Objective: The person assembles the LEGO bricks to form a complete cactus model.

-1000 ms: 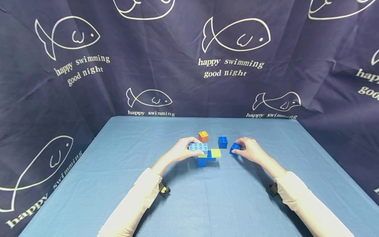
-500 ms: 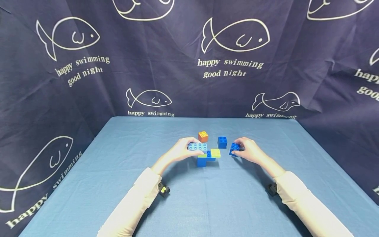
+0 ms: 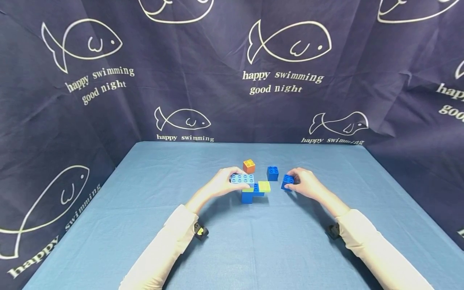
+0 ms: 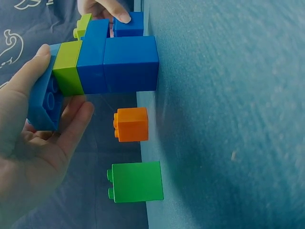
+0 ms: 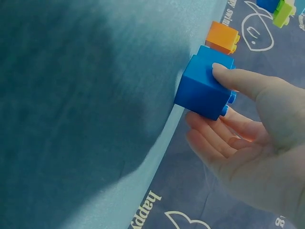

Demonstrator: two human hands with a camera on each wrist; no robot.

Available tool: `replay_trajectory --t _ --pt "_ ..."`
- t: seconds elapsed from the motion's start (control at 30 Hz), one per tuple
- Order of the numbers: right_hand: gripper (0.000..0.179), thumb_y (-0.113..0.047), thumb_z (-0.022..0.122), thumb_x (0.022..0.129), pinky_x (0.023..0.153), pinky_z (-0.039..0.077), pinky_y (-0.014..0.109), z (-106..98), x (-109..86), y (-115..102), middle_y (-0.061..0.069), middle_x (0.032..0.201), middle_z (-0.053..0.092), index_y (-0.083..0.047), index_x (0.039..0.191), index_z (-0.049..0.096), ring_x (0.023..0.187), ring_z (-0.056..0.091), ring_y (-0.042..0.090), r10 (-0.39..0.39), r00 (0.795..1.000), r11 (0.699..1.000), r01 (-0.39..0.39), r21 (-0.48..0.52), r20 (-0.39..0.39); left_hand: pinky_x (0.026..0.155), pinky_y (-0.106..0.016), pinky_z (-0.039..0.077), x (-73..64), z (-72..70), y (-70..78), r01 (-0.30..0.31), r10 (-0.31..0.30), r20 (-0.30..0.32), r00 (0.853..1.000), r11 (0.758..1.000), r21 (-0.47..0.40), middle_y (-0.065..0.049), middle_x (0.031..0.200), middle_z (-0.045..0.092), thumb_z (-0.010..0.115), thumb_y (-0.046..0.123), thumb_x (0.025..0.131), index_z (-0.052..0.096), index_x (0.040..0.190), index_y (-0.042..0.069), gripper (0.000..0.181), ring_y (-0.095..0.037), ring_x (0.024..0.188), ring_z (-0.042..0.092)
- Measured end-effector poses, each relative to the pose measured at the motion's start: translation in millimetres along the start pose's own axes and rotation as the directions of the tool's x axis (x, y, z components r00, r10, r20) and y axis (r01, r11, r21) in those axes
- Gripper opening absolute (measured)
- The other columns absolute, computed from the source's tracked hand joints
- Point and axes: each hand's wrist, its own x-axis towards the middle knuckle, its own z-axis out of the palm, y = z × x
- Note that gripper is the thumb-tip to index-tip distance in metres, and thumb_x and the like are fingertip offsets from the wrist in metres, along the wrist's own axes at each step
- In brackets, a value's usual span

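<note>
In the head view my left hand (image 3: 220, 184) grips a light blue brick (image 3: 240, 179), thumb in front and fingers behind. This brick tops a joined build: a lime brick (image 4: 69, 70) under it, then a longer dark blue brick (image 4: 93, 57) and a square dark blue brick (image 4: 132, 64) at the bottom. A second lime brick (image 3: 264, 186) sits on the build's right end. To the right of the build, my right hand (image 3: 307, 184) pinches a dark blue four-stud brick (image 3: 287, 183) between thumb and fingers. Its underside is close over the blue cloth.
Another dark blue brick (image 3: 272, 174) stands behind, between the hands. An orange brick (image 3: 249, 166) is at the back, beyond the build. The left wrist view also has a green brick (image 4: 138, 182), hidden in the head view. A blue cloth (image 3: 264, 245) covers the table.
</note>
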Motion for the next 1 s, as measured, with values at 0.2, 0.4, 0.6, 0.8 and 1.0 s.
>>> replay_trajectory --t 0.2,0.4,0.6,0.8,1.0 --pt "0.037 -0.012 0.075 0.077 0.073 0.051 0.043 -0.8 0.1 -0.2 0.02 0.093 0.063 0.008 0.105 0.062 0.079 0.062 0.027 0.003 1.0 1.0 -0.003 0.007 0.0 0.077 -0.026 0.046 0.0 -0.2 -0.6 0.001 -0.001 0.001 1.0 1.0 -0.002 0.001 0.094 0.067 0.077 0.034 0.076 0.065 0.103 0.013 0.036 -0.01 0.084 0.058" --pt "0.037 -0.011 0.076 0.077 0.073 0.052 0.044 -2.7 -0.3 -1.4 0.02 0.093 0.064 0.009 0.105 0.062 0.079 0.064 0.028 0.0 1.0 1.0 0.0 0.019 -0.016 0.077 -0.025 0.046 0.6 0.5 -2.2 -0.012 0.012 -0.001 1.0 1.0 -0.001 0.001 0.095 0.067 0.077 0.034 0.076 0.066 0.103 0.014 0.036 -0.01 0.084 0.058" --pt "0.038 -0.013 0.075 0.078 0.075 0.051 0.045 -6.6 0.8 -4.4 0.02 0.093 0.064 0.009 0.106 0.062 0.081 0.065 0.029 -0.017 0.999 1.0 0.017 0.016 -0.029 0.078 -0.026 0.046 2.6 -1.3 -0.7 -0.002 0.002 0.003 1.0 1.0 -0.002 0.0 0.095 0.067 0.077 0.034 0.076 0.066 0.104 0.013 0.036 -0.011 0.084 0.058" --pt "0.037 -0.013 0.076 0.077 0.077 0.051 0.046 -8.0 0.9 -10.9 0.019 0.095 0.065 0.007 0.106 0.064 0.082 0.065 0.029 -0.061 0.997 0.998 0.062 0.006 -0.054 0.078 -0.026 0.047 1.5 -1.4 -0.2 -0.016 0.016 0.003 1.0 1.0 -0.009 0.001 0.094 0.068 0.079 0.033 0.075 0.067 0.103 0.013 0.037 -0.01 0.084 0.059" --pt "0.037 -0.009 0.077 0.075 0.075 0.053 0.045 -9.7 0.2 -19.5 0.016 0.091 0.065 0.006 0.105 0.065 0.08 0.065 0.029 -0.134 0.985 0.991 0.135 0.0 -0.112 0.076 -0.025 0.047 0.0 -0.3 -0.5 -0.004 0.004 -0.001 1.0 1.0 -0.023 0.0 0.094 0.067 0.079 0.033 0.075 0.066 0.103 0.013 0.037 -0.01 0.083 0.059"
